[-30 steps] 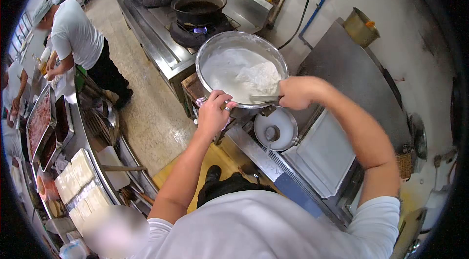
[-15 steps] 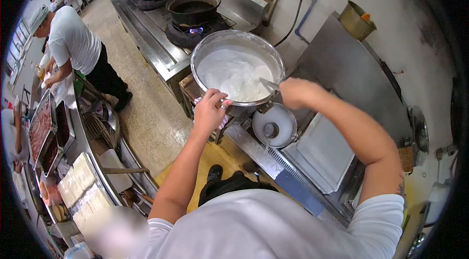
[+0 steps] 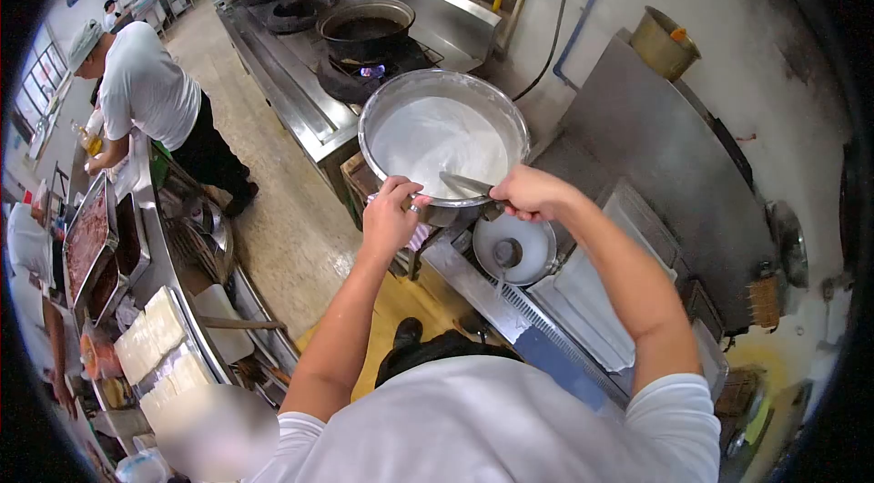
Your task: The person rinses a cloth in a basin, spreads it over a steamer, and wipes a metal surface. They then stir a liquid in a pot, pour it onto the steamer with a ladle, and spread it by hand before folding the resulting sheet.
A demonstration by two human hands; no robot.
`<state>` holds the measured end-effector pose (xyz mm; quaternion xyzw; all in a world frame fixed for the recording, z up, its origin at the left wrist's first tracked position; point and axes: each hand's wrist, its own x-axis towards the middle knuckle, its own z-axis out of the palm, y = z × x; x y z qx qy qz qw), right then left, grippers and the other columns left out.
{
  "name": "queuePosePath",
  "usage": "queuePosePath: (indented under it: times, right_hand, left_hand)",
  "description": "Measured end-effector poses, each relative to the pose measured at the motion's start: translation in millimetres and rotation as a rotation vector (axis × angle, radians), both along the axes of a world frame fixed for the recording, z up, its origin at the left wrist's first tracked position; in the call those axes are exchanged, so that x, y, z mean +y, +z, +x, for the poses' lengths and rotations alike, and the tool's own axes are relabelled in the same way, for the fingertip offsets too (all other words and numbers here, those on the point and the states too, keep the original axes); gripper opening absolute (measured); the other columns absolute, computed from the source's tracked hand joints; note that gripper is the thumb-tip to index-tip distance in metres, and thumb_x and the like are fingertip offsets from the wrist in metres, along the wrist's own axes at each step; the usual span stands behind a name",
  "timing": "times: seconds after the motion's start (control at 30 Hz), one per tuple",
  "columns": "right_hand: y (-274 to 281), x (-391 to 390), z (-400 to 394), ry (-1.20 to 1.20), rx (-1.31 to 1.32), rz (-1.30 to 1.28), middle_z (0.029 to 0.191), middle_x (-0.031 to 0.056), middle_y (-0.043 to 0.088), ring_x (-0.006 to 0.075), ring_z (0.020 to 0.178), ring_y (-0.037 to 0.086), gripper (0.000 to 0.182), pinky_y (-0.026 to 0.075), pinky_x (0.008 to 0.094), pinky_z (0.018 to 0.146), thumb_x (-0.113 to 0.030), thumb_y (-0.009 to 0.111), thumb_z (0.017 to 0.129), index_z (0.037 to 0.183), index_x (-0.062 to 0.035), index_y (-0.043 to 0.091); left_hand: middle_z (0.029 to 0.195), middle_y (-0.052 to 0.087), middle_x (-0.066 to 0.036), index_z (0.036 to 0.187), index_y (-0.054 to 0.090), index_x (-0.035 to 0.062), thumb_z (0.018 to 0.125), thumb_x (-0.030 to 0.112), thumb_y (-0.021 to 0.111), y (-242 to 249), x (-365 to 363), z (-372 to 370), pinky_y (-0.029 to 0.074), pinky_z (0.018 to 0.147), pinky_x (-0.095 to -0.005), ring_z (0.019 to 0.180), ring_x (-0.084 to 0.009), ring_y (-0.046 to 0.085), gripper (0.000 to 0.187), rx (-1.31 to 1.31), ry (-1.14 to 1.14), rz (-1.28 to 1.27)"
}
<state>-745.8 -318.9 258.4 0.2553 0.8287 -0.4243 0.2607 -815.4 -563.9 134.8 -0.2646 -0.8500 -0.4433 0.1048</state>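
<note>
A large metal bowl stands in front of me, with a white creamy mixture inside. My left hand grips the bowl's near rim, fingers over the edge, a ring on one finger. At the near right of the rim, my right hand is closed around a metal utensil, its broad end reaching into the white mixture. I cannot make out the utensil's exact kind. Just below the bowl sits a white round basin with a dark round object on it.
Beyond the bowl, a black pot sits over a lit burner. White trays lie to the right. At left, a co-worker bends over a counter holding red-filled trays and pale slabs. A metal pot stands high at right.
My right hand has moved left and slightly down, sweeping the utensil toward the bowl's near middle. The mixture's surface looks smoother. My left hand stays on the rim.
</note>
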Motion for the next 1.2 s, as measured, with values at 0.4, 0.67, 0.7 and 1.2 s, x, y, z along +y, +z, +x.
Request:
queuePosePath:
  times: [0.4, 0.67, 0.7, 1.2]
  right_hand:
    - [-27.8, -3.9, 84.4, -0.315, 0.369, -0.345, 0.059, 0.0009, 0.052, 0.0096, 0.041, 0.044, 0.03, 0.031, 0.03, 0.037, -0.022, 0.056, 0.102, 0.081, -0.001, 0.062]
    - [-56.3, 8.3, 136.6, -0.208, 0.651, -0.022, 0.066, 0.0084, 0.059, 0.0172, 0.057, 0.055, 0.022, 0.044, 0.0357, 0.056, -0.019, 0.058, 0.099, 0.103, -0.0002, 0.068]
    - [-56.5, 8.1, 143.6, -0.202, 0.695, 0.023, 0.066, 0.0127, 0.061, 0.022, 0.061, 0.06, 0.021, 0.048, 0.0391, 0.061, -0.019, 0.059, 0.098, 0.102, 0.0, 0.067]
    - [-25.1, 23.5, 225.7, -0.475, 0.809, -0.768, 0.119, 0.0182, 0.067, 0.0155, 0.078, 0.067, 0.062, 0.056, 0.0281, 0.062, -0.029, 0.053, 0.106, 0.154, 0.0049, 0.033]
  left_hand:
    - [0.112, 0.069, -0.008, 0.104, 0.075, 0.0095, 0.088, 0.025, 0.078, 1.1, 6.9, 4.0, 0.054, 0.067, -0.0359, 0.074, -0.0233, 0.068, 0.022, 0.043, 0.029, 0.003]
    - [0.117, 0.069, -0.008, 0.105, 0.075, 0.0082, 0.089, 0.029, 0.076, 5.5, 12.8, 9.6, 0.055, 0.085, -0.0396, 0.1, -0.0311, 0.07, 0.027, -0.04, 0.062, -0.033]
    - [0.118, 0.069, -0.008, 0.105, 0.075, 0.0072, 0.089, 0.029, 0.076, 7.0, 14.8, 11.2, 0.055, 0.086, -0.0398, 0.101, -0.0312, 0.07, 0.027, -0.039, 0.072, -0.045]
    - [0.144, 0.056, -0.016, 0.084, 0.069, 0.0075, 0.07, 0.006, 0.079, 61.1, 190.3, 80.2, 0.041, 0.11, -0.0538, 0.136, -0.0424, 0.047, 0.018, 0.443, -0.88, 0.047]
